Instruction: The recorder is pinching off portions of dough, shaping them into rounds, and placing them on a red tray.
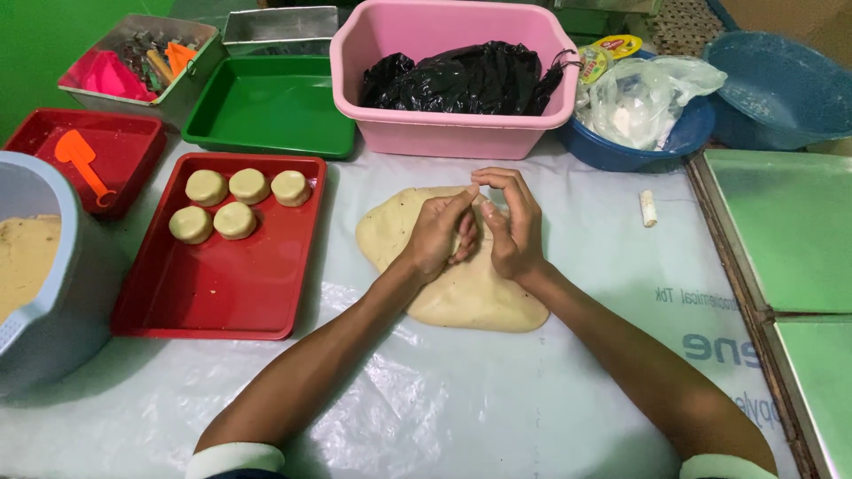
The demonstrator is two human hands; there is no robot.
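Observation:
A flattened slab of pale dough (461,297) lies on a clear plastic sheet (399,408) in the middle of the table. Both my hands hover over its upper half, fingertips pressed together. My left hand (435,235) and my right hand (513,222) pinch something small between them; what it is stays hidden by the fingers. To the left, a red tray (222,293) carries several round dough discs (235,204) in its far end.
A grey bowl of dough (35,266) sits at the left edge. Behind are a second red tray with an orange scraper (80,160), a green tray (275,106), a pink tub with a black bag (453,80), blue bowls (772,89). Metal baking sheets (790,222) lie right.

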